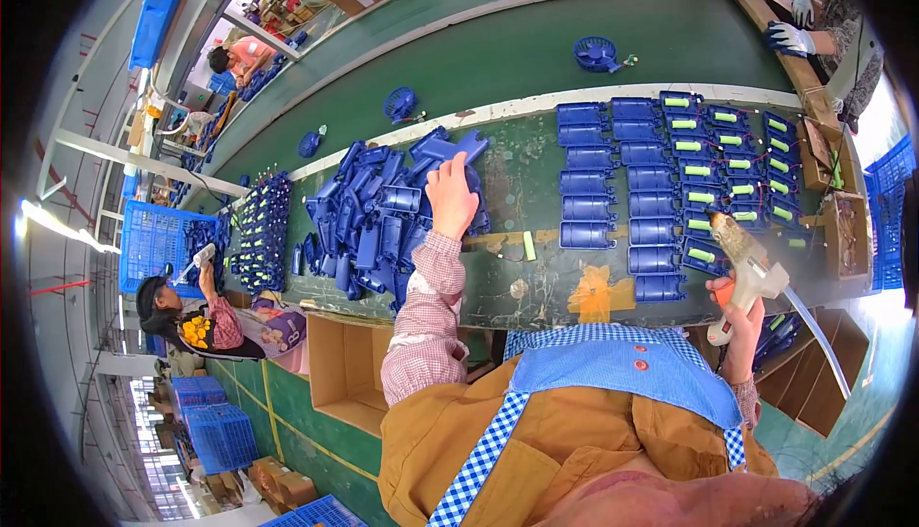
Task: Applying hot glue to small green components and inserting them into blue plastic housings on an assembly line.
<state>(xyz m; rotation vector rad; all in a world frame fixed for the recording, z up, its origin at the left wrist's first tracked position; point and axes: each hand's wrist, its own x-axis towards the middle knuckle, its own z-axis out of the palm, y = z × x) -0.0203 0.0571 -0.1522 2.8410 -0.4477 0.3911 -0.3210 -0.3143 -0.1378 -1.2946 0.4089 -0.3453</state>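
Note:
My left hand (452, 198) reaches to the right side of a heap of blue plastic shells (369, 240). Its fingers are bent around the edge of one blue plastic shell (450, 149) on top; the fingertips are partly hidden. My right hand (739, 328) grips a white hot glue gun (758, 280) with an orange trigger and a clear glue stick out its back. The gun's nozzle points at rows of blue shells (654, 204) laid out on the bench. Shells in the right-hand rows hold light green battery cells (697, 171) and thin wires.
One loose green cell (529, 246) lies mid-bench. Blue fan heads (595, 54) rest on the green conveyor belt (498, 58) beyond. At left, a co-worker (206, 321) holds another glue gun near a blue crate (163, 245). Gloved hands (791, 39) show at far right. An open carton (345, 374) stands below.

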